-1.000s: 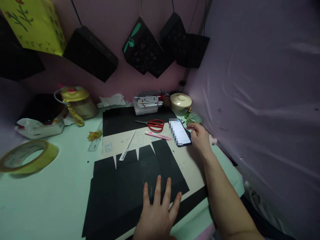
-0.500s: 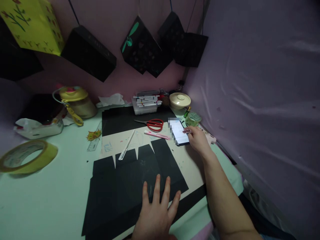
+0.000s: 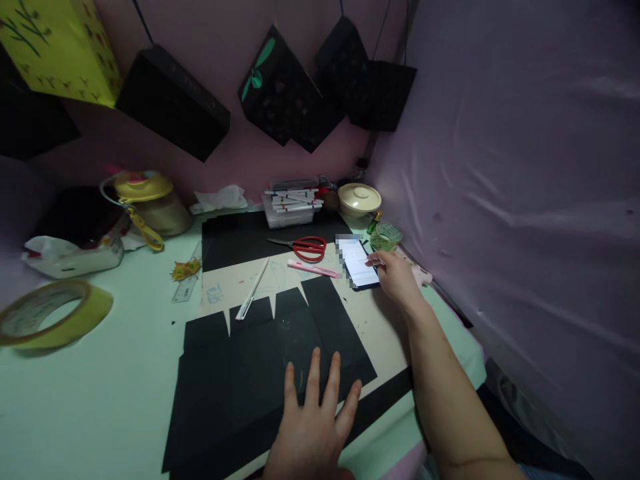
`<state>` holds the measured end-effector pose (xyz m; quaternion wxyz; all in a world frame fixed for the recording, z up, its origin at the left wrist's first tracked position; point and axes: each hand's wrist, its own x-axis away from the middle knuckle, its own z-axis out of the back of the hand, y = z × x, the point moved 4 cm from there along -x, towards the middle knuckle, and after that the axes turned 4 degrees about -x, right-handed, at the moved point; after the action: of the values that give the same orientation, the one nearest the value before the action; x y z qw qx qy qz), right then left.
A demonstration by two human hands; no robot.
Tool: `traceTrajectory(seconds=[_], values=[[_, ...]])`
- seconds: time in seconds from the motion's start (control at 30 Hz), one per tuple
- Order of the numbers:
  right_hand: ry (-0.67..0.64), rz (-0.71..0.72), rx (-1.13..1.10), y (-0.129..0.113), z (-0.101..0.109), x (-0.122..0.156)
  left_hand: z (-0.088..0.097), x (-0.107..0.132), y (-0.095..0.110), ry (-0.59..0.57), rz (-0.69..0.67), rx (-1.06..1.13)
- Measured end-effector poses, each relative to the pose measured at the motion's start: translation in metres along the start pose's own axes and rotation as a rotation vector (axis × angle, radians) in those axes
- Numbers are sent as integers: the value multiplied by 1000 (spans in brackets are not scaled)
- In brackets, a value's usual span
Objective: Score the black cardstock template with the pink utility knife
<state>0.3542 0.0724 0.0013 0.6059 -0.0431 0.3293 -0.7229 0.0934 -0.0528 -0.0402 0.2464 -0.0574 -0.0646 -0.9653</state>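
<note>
My left hand (image 3: 317, 420) lies flat with fingers spread on a black paper sheet (image 3: 215, 387), whose far edge is cut into flaps by narrow notches. At the right, my right hand (image 3: 397, 273) reaches over a smartphone (image 3: 359, 263) lying face up with a lit screen. Its fingertips touch the screen, and the phone rests on the table. Beyond the black paper lie a white pen (image 3: 253, 290), a pink pen (image 3: 313, 269) and red-handled scissors (image 3: 305, 248). Pale paper with drawn marks (image 3: 390, 333) shows underneath.
A roll of tape (image 3: 95, 310) and a clear ruler (image 3: 185, 287) lie left. Behind stand a yellow-lidded jug (image 3: 150, 203), a box of markers (image 3: 293, 210) and a lidded bowl (image 3: 359, 199). Greenish tape (image 3: 386, 235) sits right. Black paper boxes (image 3: 175, 100) hang above; purple sheeting (image 3: 525, 200) borders the right.
The view has shifted slightly. My left hand stays flat on the black paper, and the fingers of my right hand have moved a little on the phone screen.
</note>
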Motion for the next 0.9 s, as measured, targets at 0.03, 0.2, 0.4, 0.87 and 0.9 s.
traceTrajectory(seconds=[0.03, 0.2, 0.4, 0.87, 0.9], values=[[-15, 2, 6, 1, -1, 0, 1, 0, 0, -7, -4, 12], [-73, 20, 43, 4, -8, 0, 5, -1, 0, -67, -3, 43], [-65, 43, 56, 5, -17, -5, 7, -1, 0, -54, -22, 44], [-95, 11, 100, -12, -4, 1, 4, 1, -1, -33, -33, -26], [-105, 15, 121, -15, -3, 2, 6, 0, -1, -40, -35, -14]])
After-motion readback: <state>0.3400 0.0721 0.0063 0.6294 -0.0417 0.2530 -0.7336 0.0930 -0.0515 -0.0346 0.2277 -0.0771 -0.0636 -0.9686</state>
